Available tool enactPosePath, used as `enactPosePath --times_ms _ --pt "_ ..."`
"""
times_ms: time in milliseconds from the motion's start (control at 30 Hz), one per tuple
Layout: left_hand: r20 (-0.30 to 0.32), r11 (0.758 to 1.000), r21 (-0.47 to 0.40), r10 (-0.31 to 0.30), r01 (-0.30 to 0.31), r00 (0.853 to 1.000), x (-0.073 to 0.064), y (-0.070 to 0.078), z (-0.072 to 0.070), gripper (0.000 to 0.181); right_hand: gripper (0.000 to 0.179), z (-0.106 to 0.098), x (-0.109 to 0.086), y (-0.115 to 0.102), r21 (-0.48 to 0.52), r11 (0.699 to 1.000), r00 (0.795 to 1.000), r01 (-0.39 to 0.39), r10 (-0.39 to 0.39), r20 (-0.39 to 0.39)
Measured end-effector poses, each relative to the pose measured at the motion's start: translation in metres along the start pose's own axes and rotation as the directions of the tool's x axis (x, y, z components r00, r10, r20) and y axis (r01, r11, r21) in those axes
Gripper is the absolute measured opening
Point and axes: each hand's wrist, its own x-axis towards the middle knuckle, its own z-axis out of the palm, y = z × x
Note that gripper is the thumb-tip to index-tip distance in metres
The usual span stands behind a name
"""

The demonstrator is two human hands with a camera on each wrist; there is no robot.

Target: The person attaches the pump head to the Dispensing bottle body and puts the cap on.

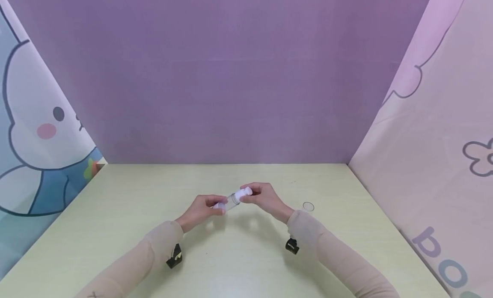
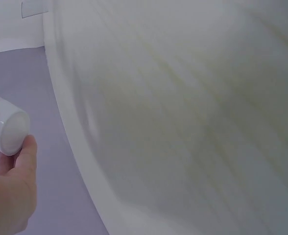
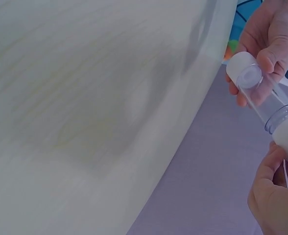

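A small clear bottle (image 1: pixel 231 202) with a white base is held tilted above the table, its white cap (image 1: pixel 242 194) pointing up and to the right. My left hand (image 1: pixel 201 210) grips the bottle at its base end, thumb and fingers on either side. At the other end, my right hand (image 1: pixel 267 200) pinches the cap between thumb and fingers. Screw threads on the bottle neck (image 3: pixel 280 117) show just below the cap in the right wrist view. The left wrist view catches the round white end of the base (image 2: pixel 14 131) beside the fingers.
On the pale table (image 1: pixel 246 255), a thin dark ring (image 1: pixel 303 205) lies to the right of my right wrist. Black wrist devices (image 1: pixel 175 256) hang under both sleeves. A purple panel (image 1: pixel 231 75) stands behind the table, with printed cloths (image 1: pixel 431 169) at the sides.
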Motion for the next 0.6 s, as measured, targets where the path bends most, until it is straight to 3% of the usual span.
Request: enactPosePath --times_ms 267,467,600 --pt "0.011 1.000 -0.003 0.001 -0.001 1.000 0.002 0.002 0.002 0.037 0.036 -0.002 0.016 0.027 0.026 1.000 1.000 -0.003 0.004 -0.016" --pt "0.014 0.999 -0.030 -0.011 0.012 1.000 0.002 0.001 0.002 0.038 0.043 -0.005 0.017 0.033 0.032 0.999 1.000 0.025 -0.026 0.017" --pt "0.019 0.998 -0.063 -0.003 0.005 1.000 0.002 0.001 0.000 0.037 0.051 -0.008 0.015 0.036 0.114 0.992 0.998 0.049 -0.053 0.036"
